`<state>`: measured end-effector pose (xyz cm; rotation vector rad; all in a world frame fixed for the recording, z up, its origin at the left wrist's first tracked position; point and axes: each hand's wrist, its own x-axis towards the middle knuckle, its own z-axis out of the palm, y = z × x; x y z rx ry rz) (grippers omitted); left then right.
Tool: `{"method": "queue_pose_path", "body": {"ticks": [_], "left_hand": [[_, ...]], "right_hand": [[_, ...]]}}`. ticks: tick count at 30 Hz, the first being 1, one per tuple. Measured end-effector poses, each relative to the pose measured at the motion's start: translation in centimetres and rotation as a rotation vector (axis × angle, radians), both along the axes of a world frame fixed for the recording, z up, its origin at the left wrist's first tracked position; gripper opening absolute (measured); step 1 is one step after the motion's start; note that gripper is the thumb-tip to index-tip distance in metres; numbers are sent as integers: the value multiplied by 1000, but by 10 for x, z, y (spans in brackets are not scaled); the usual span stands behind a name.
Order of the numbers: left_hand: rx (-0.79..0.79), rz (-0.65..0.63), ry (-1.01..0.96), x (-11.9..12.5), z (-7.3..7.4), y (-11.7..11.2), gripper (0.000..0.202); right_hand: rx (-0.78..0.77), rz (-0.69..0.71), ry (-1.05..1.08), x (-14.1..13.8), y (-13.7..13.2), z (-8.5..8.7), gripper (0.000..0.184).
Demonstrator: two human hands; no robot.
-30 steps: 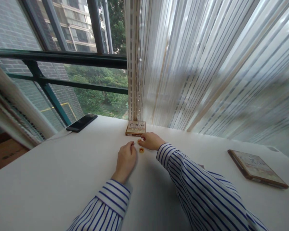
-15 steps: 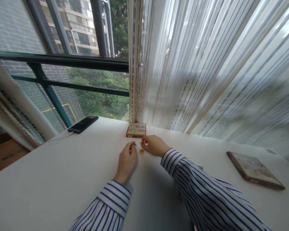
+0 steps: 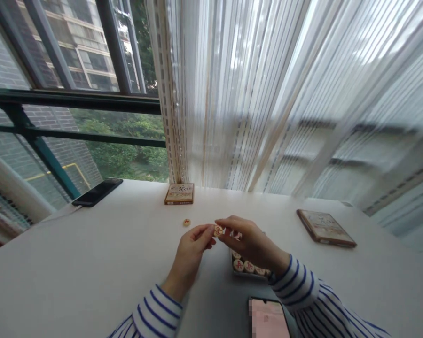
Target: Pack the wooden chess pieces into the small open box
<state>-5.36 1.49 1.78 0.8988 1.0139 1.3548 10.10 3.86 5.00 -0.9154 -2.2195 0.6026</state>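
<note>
My left hand (image 3: 192, 253) pinches a round Chinese chess piece (image 3: 217, 230) with a red character between thumb and fingers. My right hand (image 3: 245, 239) meets it from the other side, thumb and forefinger closed around the piece's right edge. Under the right hand is an open box (image 3: 248, 276) of several red-marked pieces, partly hidden by that hand. Another round piece (image 3: 186, 222) lies flat on the white table, beyond my left fingers.
A small flat box (image 3: 179, 193) with a printed lid stands at the back, near the curtain (image 3: 211, 117). A larger flat case (image 3: 326, 227) lies to the right. One black phone (image 3: 97, 191) with a cable is back left; another phone (image 3: 269, 317) with a lit screen is in front.
Both hands have drawn back from the pieces at the back box and now meet at one piece nearer me. The view has shifted, bringing the open box and front phone into sight.
</note>
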Motion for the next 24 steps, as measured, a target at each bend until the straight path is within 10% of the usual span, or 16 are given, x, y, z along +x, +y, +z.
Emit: {"method": "queue_pose_path", "body": {"ticks": [8,24], "left_hand": [[-99,-108,-259,44,6,1,32],[-146,-77,-256,60,-11,1,30]], "right_hand": [[-254,-99,327,36,-3,-9,22],[-221,-117,158,51,10,-6,15]]}}
